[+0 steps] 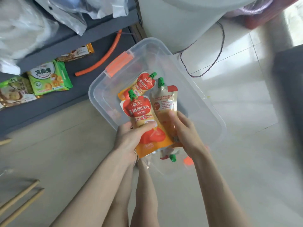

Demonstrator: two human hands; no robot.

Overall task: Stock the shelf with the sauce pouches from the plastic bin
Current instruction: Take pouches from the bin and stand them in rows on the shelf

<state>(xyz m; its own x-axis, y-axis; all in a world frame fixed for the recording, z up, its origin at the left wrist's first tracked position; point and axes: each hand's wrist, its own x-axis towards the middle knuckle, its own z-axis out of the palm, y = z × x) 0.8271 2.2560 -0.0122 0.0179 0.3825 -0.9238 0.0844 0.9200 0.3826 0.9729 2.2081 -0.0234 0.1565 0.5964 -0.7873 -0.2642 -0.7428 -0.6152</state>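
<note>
A clear plastic bin (193, 95) with orange latches sits on the tiled floor below me. My left hand (129, 136) grips a red-and-orange sauce pouch (142, 112) with a green cap, front side up. My right hand (186, 133) holds a second pouch (165, 102), its printed back showing. Both pouches are lifted over the bin. A third pouch (142, 84) lies on the bin floor behind them. Another pouch (168, 155) peeks out under my hands, mostly hidden.
A low dark grey shelf (54, 102) at the left carries green snack packets (49, 77), an orange tube (105, 56) and plastic bags (32, 22). A white round container (180, 22) stands behind the bin. A dark cord (218, 53) loops over the floor. Wooden sticks (21, 199) lie at the lower left.
</note>
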